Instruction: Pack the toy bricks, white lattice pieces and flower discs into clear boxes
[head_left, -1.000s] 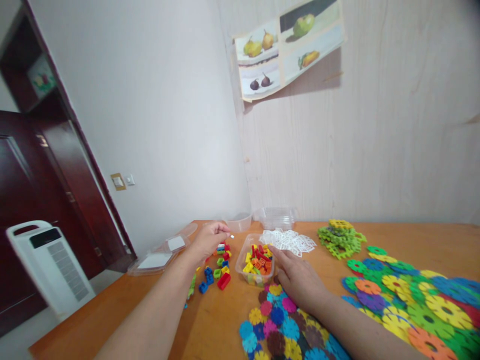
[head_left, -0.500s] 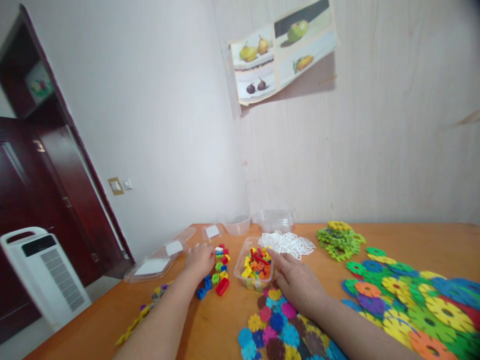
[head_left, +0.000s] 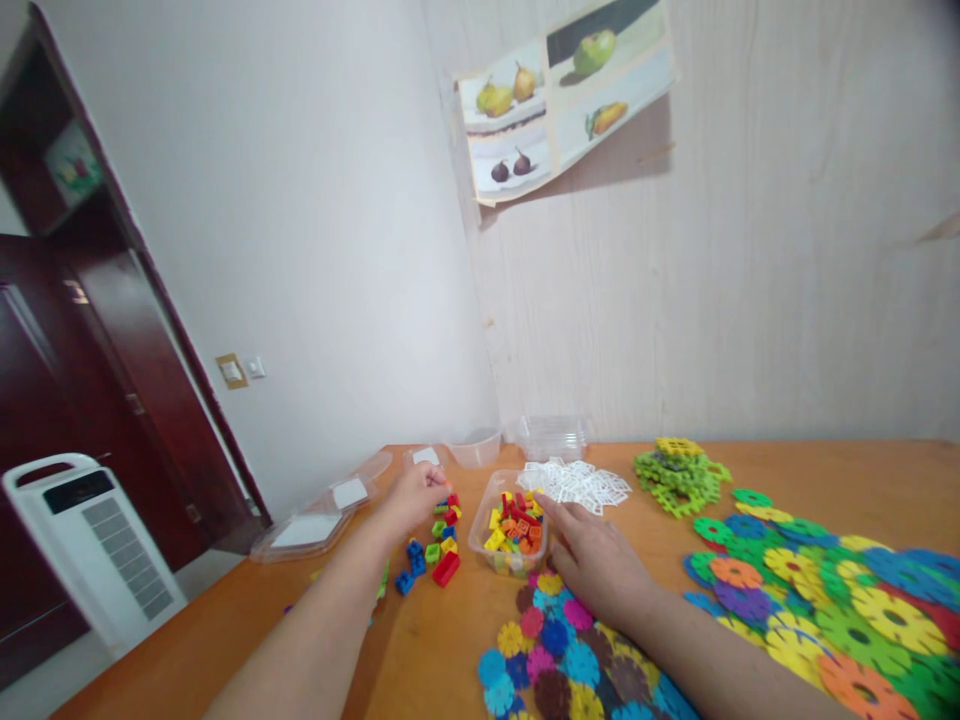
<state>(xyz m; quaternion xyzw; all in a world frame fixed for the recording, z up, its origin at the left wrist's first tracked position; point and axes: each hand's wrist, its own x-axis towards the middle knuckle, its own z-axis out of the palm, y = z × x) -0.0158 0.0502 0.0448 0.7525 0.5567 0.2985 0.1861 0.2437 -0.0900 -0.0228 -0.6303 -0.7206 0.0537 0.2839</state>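
Observation:
My left hand (head_left: 418, 498) hovers over the far end of a short line of toy building bricks (head_left: 442, 545), red, green, yellow and blue. Its fingertips are pinched together; a hint of orange shows there, too small to name. At the right side of a clear plastic container (head_left: 480, 548), my right hand (head_left: 600, 565) grips the rim, index finger over the edge and thumb lower down. Loose red, orange and yellow bricks (head_left: 517, 525) fill that container. Blue bricks (head_left: 409, 572) lie left of the line.
Flower-shaped discs (head_left: 555, 640) spread in front of my right forearm, and larger ones (head_left: 810, 590) cover the right side. White plastic pieces (head_left: 577, 487) and a green stack (head_left: 679, 480) lie behind. Clear lids (head_left: 304, 532), a bowl (head_left: 476, 450) and stacked containers (head_left: 553, 438) stand farther back.
My left hand has lifted and shifted right, towards the far end of the brick line, with its fingers now pinched. My right hand stays at the container.

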